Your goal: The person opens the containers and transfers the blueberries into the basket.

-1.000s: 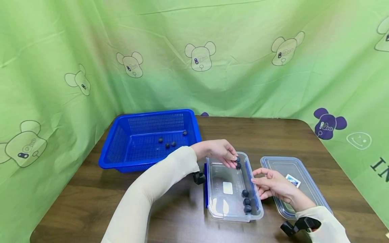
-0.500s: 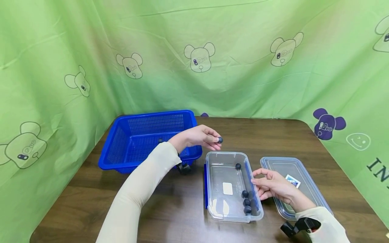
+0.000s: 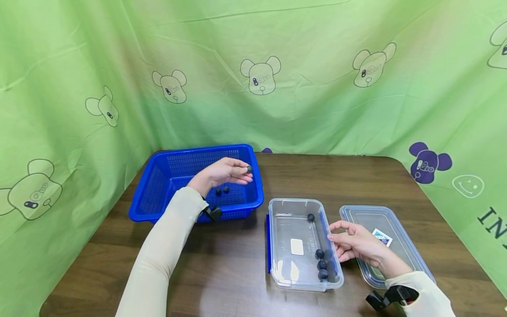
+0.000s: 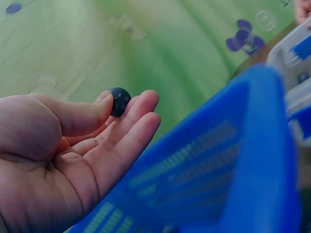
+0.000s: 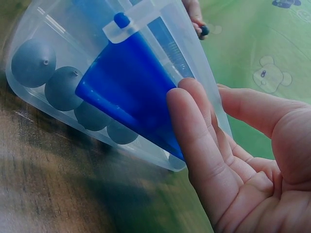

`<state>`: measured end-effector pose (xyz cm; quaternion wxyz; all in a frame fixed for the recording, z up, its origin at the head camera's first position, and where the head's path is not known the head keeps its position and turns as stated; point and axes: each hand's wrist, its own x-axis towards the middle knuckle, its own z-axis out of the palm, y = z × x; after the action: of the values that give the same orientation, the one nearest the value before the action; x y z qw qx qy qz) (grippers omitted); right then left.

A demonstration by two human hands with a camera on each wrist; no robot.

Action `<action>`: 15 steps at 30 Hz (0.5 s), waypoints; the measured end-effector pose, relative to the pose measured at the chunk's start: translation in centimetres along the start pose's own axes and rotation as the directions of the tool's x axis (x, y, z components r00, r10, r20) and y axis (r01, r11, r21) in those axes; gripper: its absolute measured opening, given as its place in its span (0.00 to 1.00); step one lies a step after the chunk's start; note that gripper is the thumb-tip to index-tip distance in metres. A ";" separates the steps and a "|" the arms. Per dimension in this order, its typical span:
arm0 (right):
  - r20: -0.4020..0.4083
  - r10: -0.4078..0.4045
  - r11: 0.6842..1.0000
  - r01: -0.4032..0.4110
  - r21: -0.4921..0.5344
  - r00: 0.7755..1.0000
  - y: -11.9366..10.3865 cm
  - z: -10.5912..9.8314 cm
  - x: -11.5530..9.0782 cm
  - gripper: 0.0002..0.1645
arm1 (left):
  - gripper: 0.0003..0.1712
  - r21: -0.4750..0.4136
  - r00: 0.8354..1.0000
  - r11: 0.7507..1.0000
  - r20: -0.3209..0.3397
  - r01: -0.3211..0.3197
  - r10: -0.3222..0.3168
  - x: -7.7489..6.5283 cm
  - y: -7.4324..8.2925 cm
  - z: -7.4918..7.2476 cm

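Note:
My left hand [image 3: 225, 172] is over the right part of the blue basket [image 3: 136, 193], pinching a blueberry [image 4: 120, 101] between thumb and fingertips. Two more dark blueberries [image 3: 226, 189] show on the basket floor; my wrist and hand hide part of it. To the right stands a lidless clear plastic container [image 3: 285, 229] with blue side clips. My right hand [image 3: 358, 244] holds its right wall, thumb at the rim and fingers against the blue clip [image 5: 131, 92]. Inside, several blueberries [image 3: 322, 264] line up along that wall near the front, and a single one [image 3: 310, 217] lies farther back.
A clear lid [image 3: 386, 237] with a white-and-blue label [image 3: 382, 237] lies on the wooden table [image 3: 222, 268], right of the container and partly behind my right hand. Green printed cloth [image 3: 313, 123] hangs behind and at both sides.
My left hand has moved left from over the container to over the basket, carrying the blueberry in its fingertips. The right hand and the container have stayed put.

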<state>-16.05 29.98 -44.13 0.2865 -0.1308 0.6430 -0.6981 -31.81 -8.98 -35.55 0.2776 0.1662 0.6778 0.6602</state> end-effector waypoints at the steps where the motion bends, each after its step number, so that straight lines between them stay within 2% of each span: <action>1: 0.001 0.000 1.000 0.000 0.001 1.000 0.0 0.0 0.0 0.08 | 0.16 -0.013 1.000 1.000 -0.019 -0.001 0.001 -0.2 -0.1 -0.6; 4: 0.004 0.002 1.000 -0.002 0.006 1.000 0.0 0.0 0.0 0.08 | 0.17 -0.040 0.997 0.999 -0.070 0.007 -0.010 -0.7 -0.3 -2.4; 10: 0.011 0.002 1.000 -0.002 0.008 1.000 0.1 -0.1 0.0 0.08 | 0.25 -0.086 0.986 0.996 -0.161 0.035 -0.049 -2.1 -0.8 -5.8; 15: 0.016 0.000 1.000 0.000 0.010 1.000 0.1 -0.1 0.0 0.09 | 0.25 -0.120 0.972 0.992 -0.221 0.047 -0.073 -3.0 -1.1 -8.0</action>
<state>-16.12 30.10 -44.20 0.2920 -0.1350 0.6374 -0.7002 -34.02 -17.25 -36.39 0.2280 0.0533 0.6708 0.7037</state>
